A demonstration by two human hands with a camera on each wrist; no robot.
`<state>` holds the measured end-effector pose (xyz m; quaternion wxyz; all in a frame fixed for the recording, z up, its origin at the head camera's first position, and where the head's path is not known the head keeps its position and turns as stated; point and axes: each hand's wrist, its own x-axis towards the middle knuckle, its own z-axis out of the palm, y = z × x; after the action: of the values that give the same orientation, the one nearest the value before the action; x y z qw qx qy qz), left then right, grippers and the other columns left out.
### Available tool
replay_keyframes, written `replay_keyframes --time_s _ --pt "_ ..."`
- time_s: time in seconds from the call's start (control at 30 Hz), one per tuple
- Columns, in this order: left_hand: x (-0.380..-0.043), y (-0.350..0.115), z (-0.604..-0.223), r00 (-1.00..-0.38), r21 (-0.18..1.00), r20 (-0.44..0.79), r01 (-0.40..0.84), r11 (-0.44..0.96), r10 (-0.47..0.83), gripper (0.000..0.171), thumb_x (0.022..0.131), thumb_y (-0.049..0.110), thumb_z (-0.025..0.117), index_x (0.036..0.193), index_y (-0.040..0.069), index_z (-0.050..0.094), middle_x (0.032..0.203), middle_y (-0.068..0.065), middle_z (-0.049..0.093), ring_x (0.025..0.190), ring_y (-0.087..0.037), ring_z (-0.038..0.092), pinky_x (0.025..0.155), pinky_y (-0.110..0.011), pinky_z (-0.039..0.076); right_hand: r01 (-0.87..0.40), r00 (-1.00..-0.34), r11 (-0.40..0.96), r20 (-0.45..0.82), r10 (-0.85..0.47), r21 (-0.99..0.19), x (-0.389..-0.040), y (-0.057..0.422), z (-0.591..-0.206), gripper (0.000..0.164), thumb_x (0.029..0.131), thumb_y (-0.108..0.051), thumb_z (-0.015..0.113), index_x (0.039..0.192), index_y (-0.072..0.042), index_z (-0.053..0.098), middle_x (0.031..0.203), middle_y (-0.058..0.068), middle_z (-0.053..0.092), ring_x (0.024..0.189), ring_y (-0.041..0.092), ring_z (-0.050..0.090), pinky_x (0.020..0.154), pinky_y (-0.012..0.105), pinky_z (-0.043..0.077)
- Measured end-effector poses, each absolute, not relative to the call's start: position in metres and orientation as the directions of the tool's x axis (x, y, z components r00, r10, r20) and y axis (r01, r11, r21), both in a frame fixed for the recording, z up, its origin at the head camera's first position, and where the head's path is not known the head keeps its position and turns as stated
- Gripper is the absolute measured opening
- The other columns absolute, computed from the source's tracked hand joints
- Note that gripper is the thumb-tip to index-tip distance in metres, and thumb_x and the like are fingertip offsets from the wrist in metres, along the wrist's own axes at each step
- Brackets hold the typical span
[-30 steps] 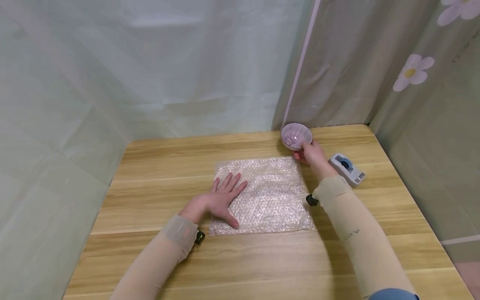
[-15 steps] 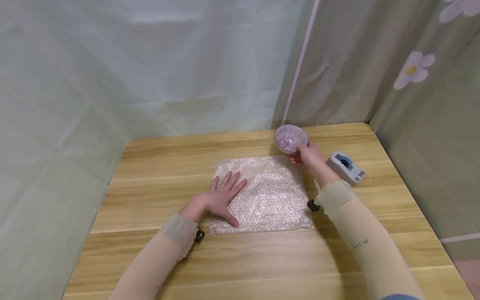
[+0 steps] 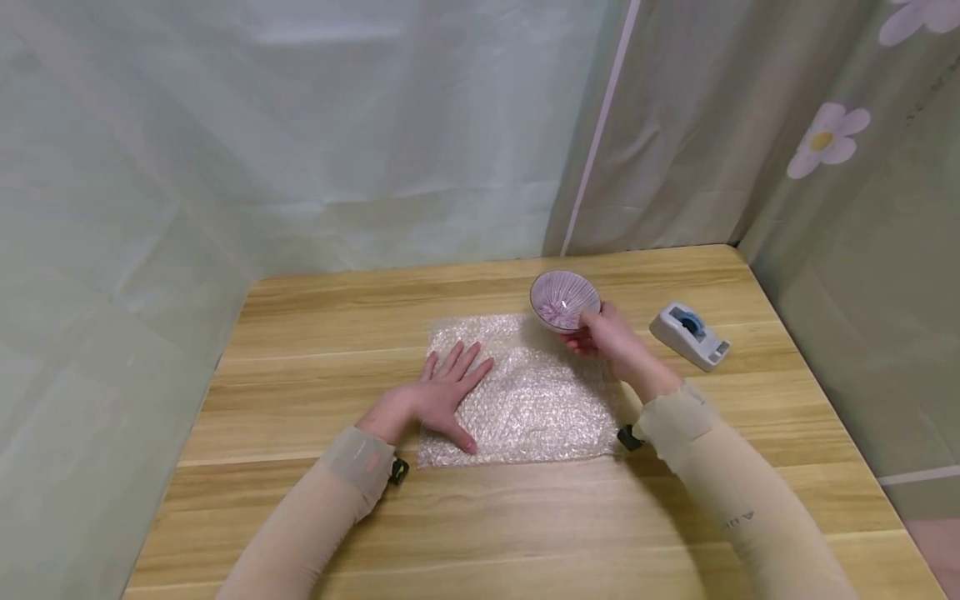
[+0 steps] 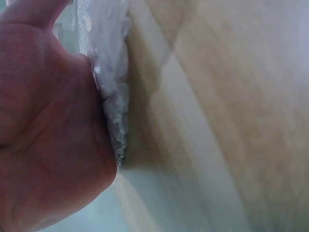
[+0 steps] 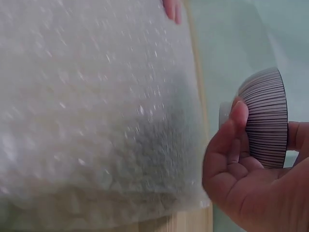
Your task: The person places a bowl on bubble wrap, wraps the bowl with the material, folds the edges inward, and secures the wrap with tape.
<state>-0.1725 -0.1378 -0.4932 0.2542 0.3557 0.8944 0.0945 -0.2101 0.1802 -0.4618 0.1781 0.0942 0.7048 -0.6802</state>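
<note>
Head view shows a wooden table, with a sheet of bubble wrap lying flat across its middle, clear of the left and right edges. On the wrap's left side the left hand rests flat, fingers straight and spread, thumb held wide, gripping nothing; it seems to be there to keep the wrap from sliding. The right hand holds a small bowl at its near right side, thumb over the rim and fingers curled against the striped outside. A tape dispenser stands toward the table's far right corner, touched by neither hand. Smallest is the bowl, raised and tipped a little, its mouth facing up, at the wrap's far edge on the side toward the table's far edge. The step in hand looks to be setting the bowl on the wrap. That would call for shifting it nearer the wrap's middle, levelling it, lowering it gently and only then loosening the fingers.
</note>
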Motion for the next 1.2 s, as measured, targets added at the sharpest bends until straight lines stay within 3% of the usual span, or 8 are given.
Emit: replay_keyframes --time_s 0.17,0.37,0.77,0.97,1.2 --pt "-0.173 -0.138 -0.493 -0.619 0.345 -0.385 0.591 0.729 0.684 0.14 0.061 0.078 0.074 0.16 0.023 -0.007 0.162 -0.01 -0.025 0.147 -0.036 -0.023 0.114 -0.065 -0.011 0.368 -0.913 0.099 -0.38 -0.15 -0.925 -0.193 0.173 -0.46 0.048 0.093 -0.008 0.04 0.138 0.004 0.026 0.094 0.016 0.068 0.074 0.016 0.068 0.078 0.034 0.059" --pt "-0.173 -0.137 -0.492 -0.62 0.334 -0.383 0.598 0.728 0.685 0.14 0.061 0.078 0.074 0.16 0.021 -0.007 0.163 -0.012 -0.024 0.148 -0.036 -0.022 0.114 -0.066 -0.01 0.346 -0.904 0.148 -0.371 -0.213 -0.927 -0.174 0.164 -0.461 0.053 0.093 -0.008 0.041 0.141 0.004 0.024 0.108 0.026 0.066 0.08 0.021 0.069 0.089 0.046 0.056" --pt "-0.175 -0.136 -0.493 -0.63 0.329 -0.372 0.598 0.731 0.682 0.142 0.058 0.08 0.073 0.16 0.021 -0.006 0.162 -0.012 -0.024 0.148 -0.036 -0.022 0.114 -0.065 -0.011 0.313 -0.892 0.192 -0.358 -0.277 -0.93 -0.153 0.153 -0.471 0.051 0.095 -0.008 0.044 0.14 0.006 0.025 0.098 0.023 0.067 0.072 0.019 0.066 0.082 0.043 0.058" --pt "-0.175 -0.136 -0.495 -0.631 0.319 -0.375 0.6 0.734 0.679 0.143 0.058 0.082 0.072 0.16 0.022 -0.008 0.163 -0.012 -0.023 0.148 -0.036 -0.022 0.115 -0.065 -0.011 0.304 -0.889 0.201 -0.353 -0.291 -0.931 -0.15 0.151 -0.476 0.051 0.095 -0.007 0.045 0.141 0.005 0.028 0.099 0.024 0.067 0.074 0.023 0.066 0.082 0.044 0.058" --pt "-0.175 -0.136 -0.496 -0.633 0.311 -0.384 0.596 0.74 0.672 0.143 0.057 0.081 0.073 0.158 0.023 -0.011 0.162 -0.011 -0.024 0.147 -0.035 -0.023 0.115 -0.063 -0.011 0.313 -0.876 0.167 -0.352 -0.331 -0.935 -0.149 0.15 -0.481 0.058 0.095 -0.006 0.045 0.147 0.005 0.02 0.104 0.029 0.064 0.077 0.028 0.067 0.084 0.044 0.058"
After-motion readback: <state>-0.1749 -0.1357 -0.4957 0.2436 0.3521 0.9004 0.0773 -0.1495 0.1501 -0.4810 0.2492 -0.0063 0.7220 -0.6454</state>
